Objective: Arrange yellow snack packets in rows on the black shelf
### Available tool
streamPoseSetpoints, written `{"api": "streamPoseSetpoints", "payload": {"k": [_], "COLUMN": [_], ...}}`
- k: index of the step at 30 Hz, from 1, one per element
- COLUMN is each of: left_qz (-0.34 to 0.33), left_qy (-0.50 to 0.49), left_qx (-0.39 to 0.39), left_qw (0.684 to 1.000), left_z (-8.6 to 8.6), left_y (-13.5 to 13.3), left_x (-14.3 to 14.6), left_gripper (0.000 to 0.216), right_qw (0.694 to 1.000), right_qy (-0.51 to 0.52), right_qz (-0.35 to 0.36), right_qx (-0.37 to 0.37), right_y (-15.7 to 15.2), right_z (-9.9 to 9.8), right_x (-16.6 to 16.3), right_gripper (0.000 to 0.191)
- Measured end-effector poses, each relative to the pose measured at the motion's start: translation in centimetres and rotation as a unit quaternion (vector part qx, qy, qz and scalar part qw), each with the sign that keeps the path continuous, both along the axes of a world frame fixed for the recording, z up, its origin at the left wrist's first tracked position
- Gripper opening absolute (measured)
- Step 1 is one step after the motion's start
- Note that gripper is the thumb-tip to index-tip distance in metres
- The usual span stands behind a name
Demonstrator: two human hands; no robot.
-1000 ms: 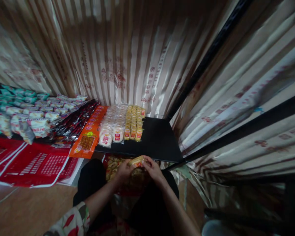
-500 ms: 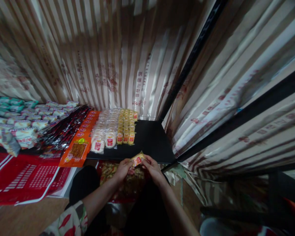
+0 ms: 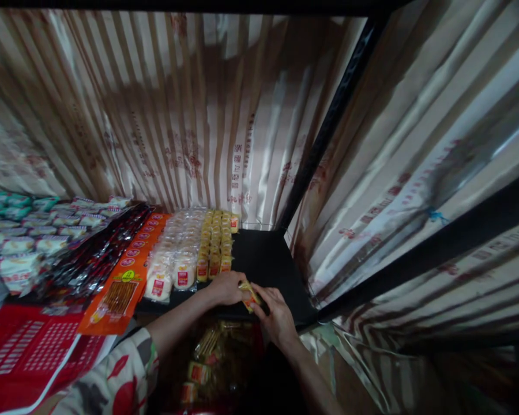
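Observation:
A small yellow snack packet [image 3: 251,298] is held between my two hands, just over the front edge of the black shelf [image 3: 263,259]. My left hand [image 3: 227,288] grips its left end, with the fingers curled. On the other side, my right hand [image 3: 277,316] has thumb and fingers closed on the packet's right end. Close by my left hand stand rows of matching yellow packets [image 3: 215,245] on the shelf. Below my hands lies a red container of more yellow packets [image 3: 199,372], in dim light.
Left of the yellow rows lie clear-wrapped white round snacks [image 3: 173,259], an orange packet [image 3: 116,294], dark shiny packets [image 3: 99,253] and white packets [image 3: 17,248]. A red basket [image 3: 26,357] is at lower left. Black rack posts [image 3: 328,127] and striped curtains surround the shelf.
My hands have moved forward with the packet, from in front of the shelf to over its front edge. The packet has turned steeper. The view has tilted up, showing an upper rack bar.

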State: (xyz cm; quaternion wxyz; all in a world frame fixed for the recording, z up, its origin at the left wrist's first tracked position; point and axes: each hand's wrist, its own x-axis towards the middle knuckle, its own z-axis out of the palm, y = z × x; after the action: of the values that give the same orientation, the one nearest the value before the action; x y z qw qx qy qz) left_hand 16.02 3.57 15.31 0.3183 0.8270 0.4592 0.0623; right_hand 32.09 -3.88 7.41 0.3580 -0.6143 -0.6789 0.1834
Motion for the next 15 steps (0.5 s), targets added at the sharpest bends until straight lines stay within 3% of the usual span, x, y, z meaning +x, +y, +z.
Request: {"api": "streamPoseSetpoints", "payload": {"k": [4, 7, 12, 15], "left_qz": [0.004, 0.086, 0.214, 0.232], "left_qy": [0.035, -0.009, -0.115, -0.156], "left_qx": [0.022, 0.046, 0.07, 0.039], "left_qw": [0.999, 0.995, 0.967, 0.959], "left_z": [0.5, -0.1, -2.4, -4.3], "left_y": [2.1, 3.4, 4.5, 5.5], "left_x": [2.4, 4.2, 7.2, 8.7], "left_gripper": [0.03, 0.044, 0.049, 0.049], "right_qw": [0.998, 0.991, 0.977, 0.974], "right_qy": [0.036, 0.097, 0.173, 0.2], "right_qz": [-0.044, -0.086, -0.119, -0.106], "right_qx": [-0.04, -0.039, -0.037, -0.023], "right_y": [2.5, 5.6, 11.6, 14.9], "right_z": [-0.4, -1.4, -2.2, -2.3], "right_x": [0.6, 1.2, 2.0, 2.0], "right_gripper": [0.036, 0.038, 0.035, 0.037]}}
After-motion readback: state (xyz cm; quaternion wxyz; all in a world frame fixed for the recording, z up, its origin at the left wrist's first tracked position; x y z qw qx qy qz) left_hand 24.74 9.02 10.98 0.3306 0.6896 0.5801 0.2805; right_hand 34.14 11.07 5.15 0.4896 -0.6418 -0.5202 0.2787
